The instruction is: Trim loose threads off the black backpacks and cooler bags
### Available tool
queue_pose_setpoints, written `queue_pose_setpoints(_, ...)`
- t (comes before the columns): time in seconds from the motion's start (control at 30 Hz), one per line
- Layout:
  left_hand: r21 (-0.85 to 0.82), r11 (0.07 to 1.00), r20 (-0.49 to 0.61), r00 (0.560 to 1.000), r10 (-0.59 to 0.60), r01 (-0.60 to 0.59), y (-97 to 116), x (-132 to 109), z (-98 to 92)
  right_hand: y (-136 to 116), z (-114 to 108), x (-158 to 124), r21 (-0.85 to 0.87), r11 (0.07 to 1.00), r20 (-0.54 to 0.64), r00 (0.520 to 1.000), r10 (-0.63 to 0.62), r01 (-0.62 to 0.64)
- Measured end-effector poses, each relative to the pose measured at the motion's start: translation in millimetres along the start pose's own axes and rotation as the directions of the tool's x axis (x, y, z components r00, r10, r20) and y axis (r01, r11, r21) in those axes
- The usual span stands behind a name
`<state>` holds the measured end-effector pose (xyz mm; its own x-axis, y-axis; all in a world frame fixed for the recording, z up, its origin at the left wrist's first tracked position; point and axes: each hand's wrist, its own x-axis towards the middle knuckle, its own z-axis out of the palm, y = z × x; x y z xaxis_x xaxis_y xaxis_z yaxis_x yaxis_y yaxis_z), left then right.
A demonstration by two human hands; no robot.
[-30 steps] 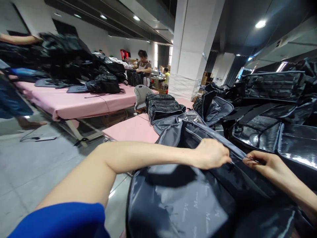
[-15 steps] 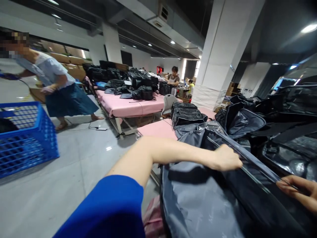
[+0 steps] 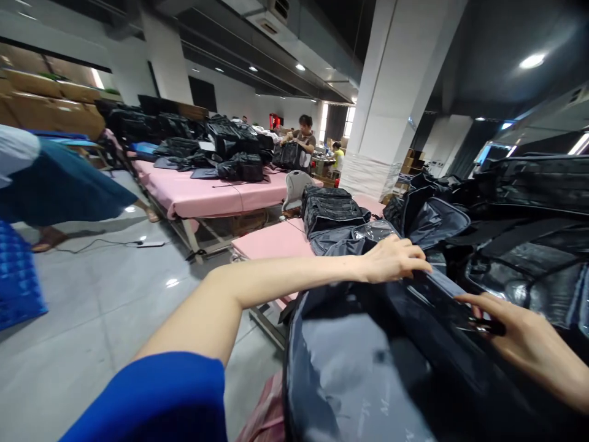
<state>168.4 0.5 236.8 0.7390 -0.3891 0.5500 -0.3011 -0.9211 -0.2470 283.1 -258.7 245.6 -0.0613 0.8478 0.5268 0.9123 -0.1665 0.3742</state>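
A large black bag (image 3: 368, 368) wrapped in shiny plastic lies in front of me on a pink table. My left hand (image 3: 394, 261) reaches across and rests on the bag's upper edge, fingers curled over it. My right hand (image 3: 515, 334) sits lower on the right of the bag and pinches a small dark zipper pull (image 3: 483, 324) between thumb and fingers. My blue sleeve (image 3: 151, 399) fills the lower left.
More black bags (image 3: 529, 202) are heaped to the right, and a folded one (image 3: 329, 209) lies farther along the pink table (image 3: 271, 240). A second pink table (image 3: 207, 190) holds bags. A person in a blue skirt (image 3: 55, 184) walks at the left by a blue crate (image 3: 18, 276). A white pillar (image 3: 381, 98) stands behind.
My left hand has shifted from gripping the zipper strip to lying on the bag's edge. My right hand has come back into view, holding the pull. The person at the left has walked leftward.
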Motion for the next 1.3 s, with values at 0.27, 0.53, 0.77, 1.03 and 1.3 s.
queue_pose_setpoints(0.27,-0.145,0.923,-0.124,0.932,0.341,-0.357,0,-16,16.2,-47,-18,-4,-0.22,0.923,0.018,0.947,-0.32,0.316)
queue_pose_setpoints(0.53,-0.014,0.966,-0.004,0.966,0.259,-0.259,27,2,-1.3,-49,-14,-2,-0.227,0.929,0.02,0.955,-0.295,0.292)
queue_pose_setpoints(0.77,-0.059,0.971,0.092,0.968,0.235,-0.23,37,19,-5.3,-50,-12,-7,-0.186,0.943,0.017,0.961,-0.277,0.275)
queue_pose_setpoints(1.03,0.087,0.916,0.026,0.92,0.391,-0.392,52,24,4.0,-53,-19,-3,-0.171,0.954,-0.052,0.964,-0.259,0.247)
queue_pose_setpoints(1.3,0.187,0.919,-0.14,0.916,0.376,-0.348,56,13,11.6,-54,-25,-8,-0.06,0.986,-0.048,0.986,-0.162,0.159)
